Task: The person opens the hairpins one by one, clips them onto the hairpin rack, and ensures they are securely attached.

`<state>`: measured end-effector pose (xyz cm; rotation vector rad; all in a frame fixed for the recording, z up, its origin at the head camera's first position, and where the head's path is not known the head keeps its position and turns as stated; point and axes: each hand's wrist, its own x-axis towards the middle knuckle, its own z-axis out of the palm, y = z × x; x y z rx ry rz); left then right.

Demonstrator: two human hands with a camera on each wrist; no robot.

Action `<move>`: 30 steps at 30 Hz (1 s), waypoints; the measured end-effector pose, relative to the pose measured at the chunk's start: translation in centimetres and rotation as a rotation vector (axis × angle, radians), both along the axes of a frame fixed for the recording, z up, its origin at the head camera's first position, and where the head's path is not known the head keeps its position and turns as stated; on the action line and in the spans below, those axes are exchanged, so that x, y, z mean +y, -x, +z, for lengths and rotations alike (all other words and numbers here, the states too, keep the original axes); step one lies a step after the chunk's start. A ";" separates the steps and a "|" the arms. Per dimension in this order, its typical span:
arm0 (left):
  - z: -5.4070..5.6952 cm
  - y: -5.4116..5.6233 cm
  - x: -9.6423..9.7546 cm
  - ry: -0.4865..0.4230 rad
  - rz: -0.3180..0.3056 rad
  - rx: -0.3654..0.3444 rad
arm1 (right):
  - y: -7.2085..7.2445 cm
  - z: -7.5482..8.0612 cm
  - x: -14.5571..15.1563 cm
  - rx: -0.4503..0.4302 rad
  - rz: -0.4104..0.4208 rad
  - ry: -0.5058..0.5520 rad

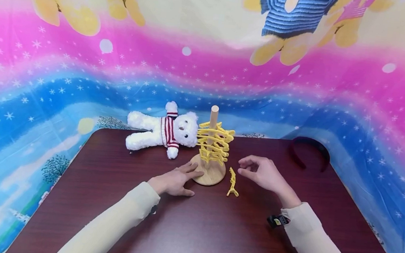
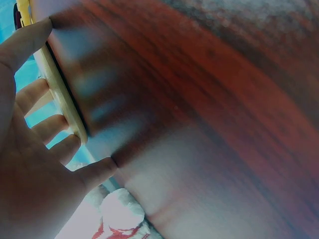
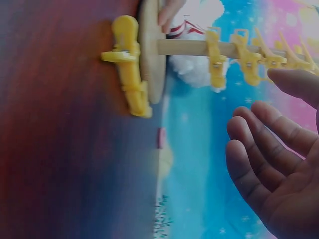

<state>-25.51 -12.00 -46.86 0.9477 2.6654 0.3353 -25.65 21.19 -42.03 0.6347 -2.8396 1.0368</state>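
A wooden post (image 1: 213, 119) on a round wooden base (image 1: 207, 179) bears several thin yellow plastic pieces (image 1: 215, 146), stacked along it; their exact kind is unclear. My left hand (image 1: 174, 179) rests with spread fingers at the base's left edge, and in the left wrist view its fingertips touch the base's rim (image 2: 62, 94). To the right of the base, a loose yellow plastic piece (image 1: 233, 182) lies on the table. My right hand (image 1: 262, 173) hovers just right of that piece, fingers loosely bent and holding nothing; in the right wrist view the palm is bare.
Behind and left of the stand lies a white teddy bear (image 1: 150, 131) in a striped red-and-white top, its head against the yellow pieces. A dark headband (image 1: 310, 143) sits at the table's back right corner. A printed cloth (image 1: 193, 68) hangs behind the dark-red table (image 1: 207, 233).
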 end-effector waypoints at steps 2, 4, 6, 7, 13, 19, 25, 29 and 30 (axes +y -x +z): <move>0.0 0.0 0.0 0.001 -0.001 0.002 | -0.1 -0.6 0.1 -0.009 0.011 -0.004; -0.1 0.1 0.0 0.003 -0.002 0.003 | -0.2 -1.2 0.2 -0.024 0.022 -0.010; 0.0 0.1 0.0 0.002 -0.003 0.002 | -0.3 -1.8 0.3 -0.045 0.036 -0.020; 0.0 0.1 0.0 0.000 -0.004 0.001 | -0.3 -2.1 0.3 -0.056 0.043 -0.025; 0.1 0.0 0.0 -0.010 -0.006 -0.003 | -0.6 -3.5 0.4 -0.131 0.068 -0.053; 0.1 -0.1 0.0 -0.012 -0.004 -0.005 | -0.8 -4.6 0.3 -0.175 0.111 -0.068; 0.0 0.0 0.0 -0.013 0.001 -0.011 | -0.9 -5.0 -0.1 -0.186 0.121 -0.107; 0.0 0.0 0.0 -0.014 0.006 -0.014 | -0.7 -4.9 -0.4 -0.207 0.098 -0.141; 0.0 0.0 0.0 -0.013 0.008 -0.014 | -0.7 -4.9 -0.4 -0.209 0.092 -0.146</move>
